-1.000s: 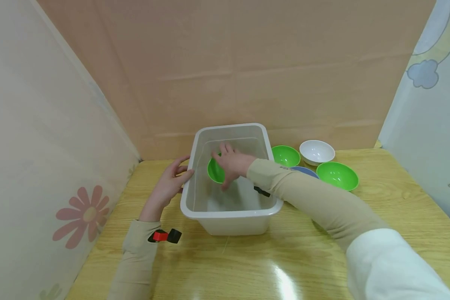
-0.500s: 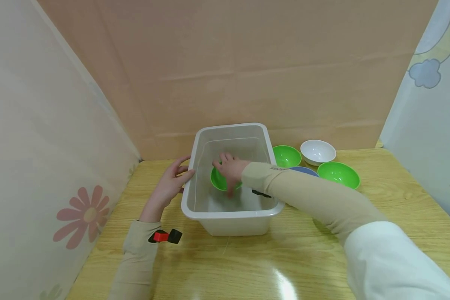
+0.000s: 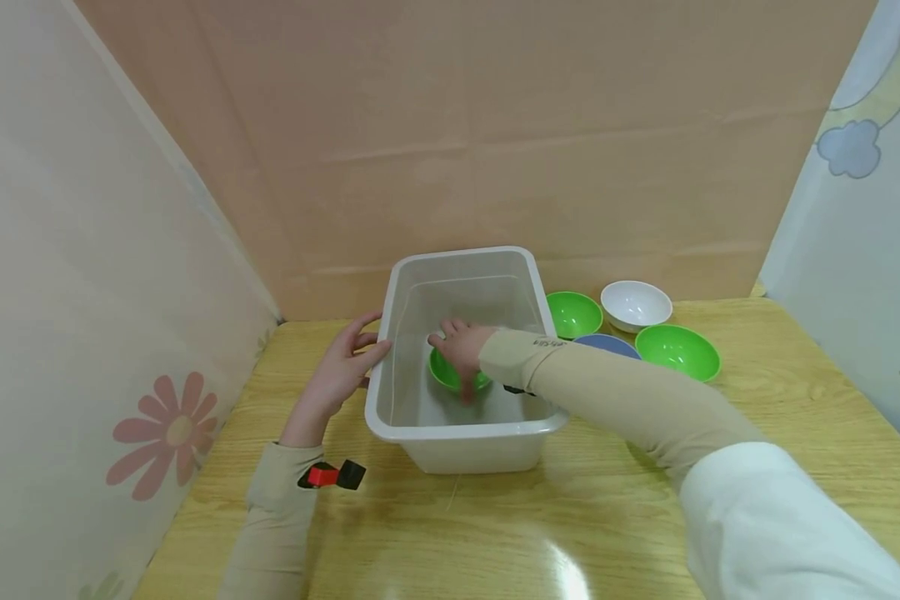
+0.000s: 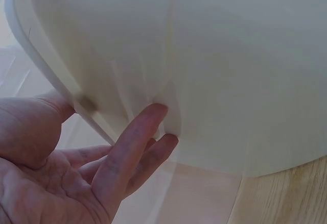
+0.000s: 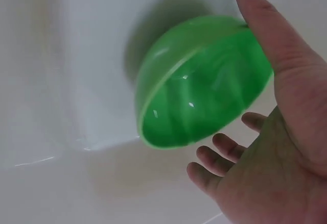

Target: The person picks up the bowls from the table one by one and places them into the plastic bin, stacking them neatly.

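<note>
The right hand [image 3: 461, 348] is sinking deeper than a second ago, bringing the green bowl [image 3: 453, 377] down to the floor of the clear bin [image 3: 465, 433]. Its fingers are spreading loosely around the tilted bowl, thumb on the rim. The left hand [image 3: 337, 371] is staying open, pressing the bin's left wall. Four more bowls [image 3: 633, 304] are sitting on the worktop [image 3: 495, 533] beside the bin.

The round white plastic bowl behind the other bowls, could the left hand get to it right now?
Probably not directly: the left hand rests on the translucent plastic bin, which stands between it and the white bowl.
</note>
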